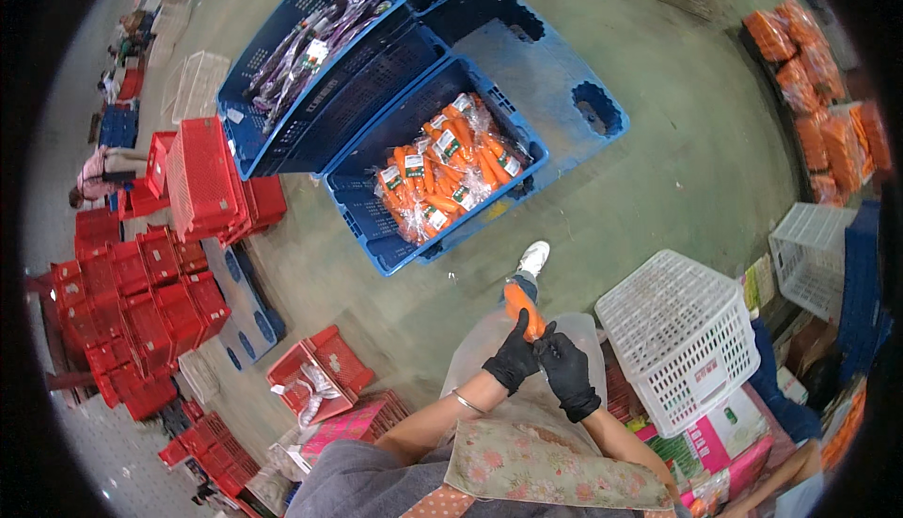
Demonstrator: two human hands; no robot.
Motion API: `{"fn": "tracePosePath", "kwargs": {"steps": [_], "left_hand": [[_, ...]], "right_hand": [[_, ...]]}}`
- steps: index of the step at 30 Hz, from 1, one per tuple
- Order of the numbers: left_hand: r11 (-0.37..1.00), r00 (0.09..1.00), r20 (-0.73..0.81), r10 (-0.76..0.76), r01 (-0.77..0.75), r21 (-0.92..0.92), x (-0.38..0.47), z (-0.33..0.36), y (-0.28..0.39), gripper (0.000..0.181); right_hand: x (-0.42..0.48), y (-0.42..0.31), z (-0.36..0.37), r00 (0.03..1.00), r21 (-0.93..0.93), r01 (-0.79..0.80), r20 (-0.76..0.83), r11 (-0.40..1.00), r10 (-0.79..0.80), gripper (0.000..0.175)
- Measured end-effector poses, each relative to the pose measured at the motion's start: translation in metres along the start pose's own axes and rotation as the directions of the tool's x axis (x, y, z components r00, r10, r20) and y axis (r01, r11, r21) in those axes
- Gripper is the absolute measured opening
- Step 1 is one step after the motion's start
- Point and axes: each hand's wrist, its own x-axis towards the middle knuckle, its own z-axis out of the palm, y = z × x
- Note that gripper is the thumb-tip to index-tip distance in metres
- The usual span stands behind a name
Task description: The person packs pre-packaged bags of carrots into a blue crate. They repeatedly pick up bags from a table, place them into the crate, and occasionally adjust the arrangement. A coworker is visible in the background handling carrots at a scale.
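Observation:
Both of my hands wear black gloves and meet in front of my apron. My left hand (518,356) is closed around the lower part of a bag of carrots (523,308), which points up and away from me. At the bag's gathered end, the fingers of my right hand (566,370) pinch the clear plastic. Beyond them, a blue plastic crate (386,258) holds many bagged carrots (444,165) with labels. Behind it to the left, another blue crate (296,123) holds bagged purple vegetables (310,52), perhaps eggplants.
Under the blue crates lies a blue pallet (557,81). A white basket (677,335) stands close on my right, with a person's arm (776,479) below it. Stacked red crates (134,306) and a red crate (317,377) are at left. Bagged carrots (811,81) are piled far right.

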Motion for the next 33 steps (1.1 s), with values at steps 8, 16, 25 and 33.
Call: {"fn": "tracePosePath", "kwargs": {"steps": [8, 16, 25, 33], "left_hand": [[0.537, 0.565, -0.143, 0.813, -0.632, 0.559, 0.026, 0.017, 0.146, 0.042], [0.630, 0.628, -0.175, 0.758, -0.636, 0.446, 0.104, -0.025, 0.316, 0.080], [0.630, 0.456, -0.455, 0.764, -0.678, 0.379, 0.172, -0.038, 0.366, 0.060], [-0.048, 0.429, -0.007, 0.903, 0.119, 0.992, 0.140, -0.054, 0.305, 0.043]], "right_hand": [[0.028, 0.054, 0.002, 0.956, 0.082, -0.292, 0.052, 0.953, 0.289, 0.036], [-0.032, 0.184, -0.047, 0.653, 0.138, -0.756, 0.117, 0.639, 0.748, 0.026], [-0.028, 0.181, -0.068, 0.537, 0.264, -0.828, 0.114, 0.495, 0.836, 0.027], [-0.022, 0.163, -0.054, 0.609, 0.268, -0.783, 0.143, 0.561, 0.780, 0.030]]}}
